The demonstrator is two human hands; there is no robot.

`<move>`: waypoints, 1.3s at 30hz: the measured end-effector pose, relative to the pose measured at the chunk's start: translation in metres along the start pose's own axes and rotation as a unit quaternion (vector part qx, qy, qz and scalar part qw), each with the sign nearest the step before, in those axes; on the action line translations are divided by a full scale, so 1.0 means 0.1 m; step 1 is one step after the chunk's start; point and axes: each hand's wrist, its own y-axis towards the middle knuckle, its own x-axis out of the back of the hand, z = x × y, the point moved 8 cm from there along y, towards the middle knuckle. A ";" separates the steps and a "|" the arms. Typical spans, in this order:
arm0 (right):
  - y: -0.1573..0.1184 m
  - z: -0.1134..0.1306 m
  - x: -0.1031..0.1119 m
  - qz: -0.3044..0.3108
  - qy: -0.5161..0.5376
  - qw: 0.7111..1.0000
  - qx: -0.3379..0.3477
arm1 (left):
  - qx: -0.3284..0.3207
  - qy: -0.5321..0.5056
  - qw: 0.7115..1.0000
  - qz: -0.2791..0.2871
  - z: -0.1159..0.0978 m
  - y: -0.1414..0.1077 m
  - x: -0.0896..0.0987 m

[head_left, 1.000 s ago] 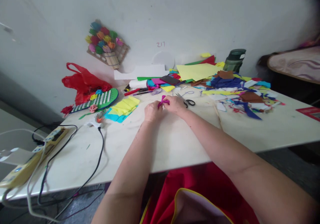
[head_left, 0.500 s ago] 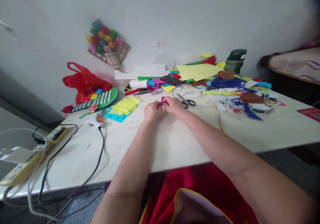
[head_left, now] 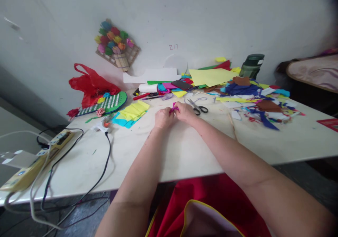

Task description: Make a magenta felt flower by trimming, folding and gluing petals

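Between my two hands, just above the white table (head_left: 190, 156), is a small piece of magenta crepe paper (head_left: 174, 107). My left hand (head_left: 163, 117) pinches it from the left and my right hand (head_left: 185, 112) from the right, the fingers of both almost touching. Most of the paper is hidden by the fingers. Right beside my right hand lie scissors (head_left: 197, 107) with black handles. Left of my left hand, yellow paper sheets (head_left: 135, 110) rest on blue paper (head_left: 128, 123).
A glue gun (head_left: 101, 125) with a black cord lies left, near a power strip (head_left: 39, 163). Paper scraps (head_left: 264, 106) and a green bottle (head_left: 252, 66) stand back right. A red plastic bag (head_left: 89, 85) and a green decorated board (head_left: 113, 103) sit back left.
My fingers have closed more over the magenta paper, so less of it shows. The whole view has shifted slightly; things on the table stay put.
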 end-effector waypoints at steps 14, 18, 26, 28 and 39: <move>0.00 -0.04 -0.03 -0.035 0.059 0.998 -0.007 | 0.035 -0.018 0.999 -0.014 0.03 -0.01 0.09; 0.01 -0.04 -0.04 -0.030 0.078 0.996 -0.029 | 0.041 -0.013 0.999 -0.015 0.04 -0.01 0.08; 0.00 -0.04 -0.03 -0.013 0.019 0.999 -0.042 | 0.011 -0.009 1.000 -0.015 0.00 0.00 0.00; 0.01 -0.05 -0.02 -0.013 0.013 0.999 -0.032 | 0.006 -0.010 1.000 -0.011 -0.02 0.00 0.01; 0.08 -0.20 -0.13 -0.018 0.188 0.982 0.000 | 0.022 -0.045 0.999 -0.006 0.04 0.00 0.02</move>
